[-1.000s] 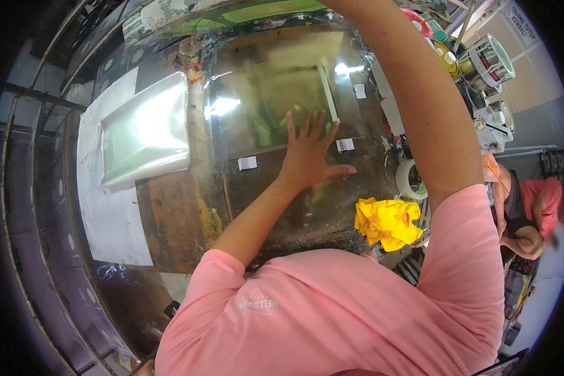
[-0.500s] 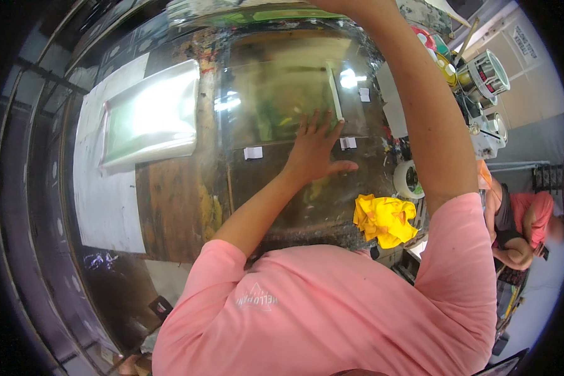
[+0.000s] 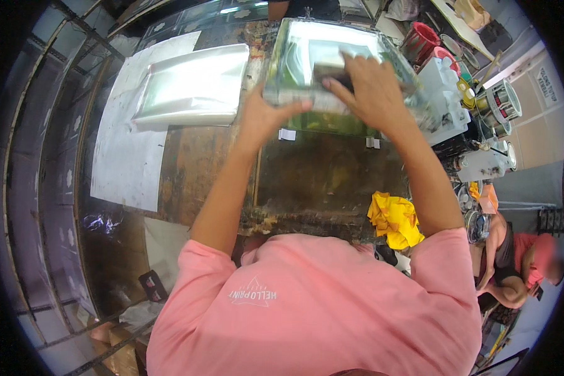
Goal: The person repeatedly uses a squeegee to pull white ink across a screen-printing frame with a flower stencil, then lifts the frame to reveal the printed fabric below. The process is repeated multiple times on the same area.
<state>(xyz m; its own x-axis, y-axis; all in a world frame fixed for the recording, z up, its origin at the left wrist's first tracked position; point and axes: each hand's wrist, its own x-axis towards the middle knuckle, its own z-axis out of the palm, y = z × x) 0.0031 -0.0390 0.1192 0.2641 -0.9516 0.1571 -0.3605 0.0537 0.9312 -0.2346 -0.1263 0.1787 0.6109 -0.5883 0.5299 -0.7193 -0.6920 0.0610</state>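
Note:
A framed printing screen (image 3: 338,103) with a glossy, light-reflecting surface lies low over the far part of the dark worktable (image 3: 313,175). My left hand (image 3: 263,116) grips its near left corner, thumb along the near edge; the other fingers are partly hidden. Over the screen, my right hand (image 3: 379,94) is closed around a dark, flat-sided squeegee (image 3: 329,74), blurred and partly covered by the fingers. Just nearer than the frame, a small white folded tab (image 3: 287,134) and another white tab (image 3: 372,143) sit on the tabletop.
To the left, clear plastic sheets (image 3: 191,88) lie on white paper (image 3: 128,160). A crumpled yellow cloth (image 3: 395,219) is near my right elbow. White plastic containers (image 3: 442,97), a red bucket (image 3: 420,42) and cans (image 3: 501,100) crowd the right side. A person (image 3: 529,266) sits beyond.
The screen now covers the table where a clear sheet showed. My left hand has gone from flat on the table to the frame's corner. My right hand has come into view with the squeegee.

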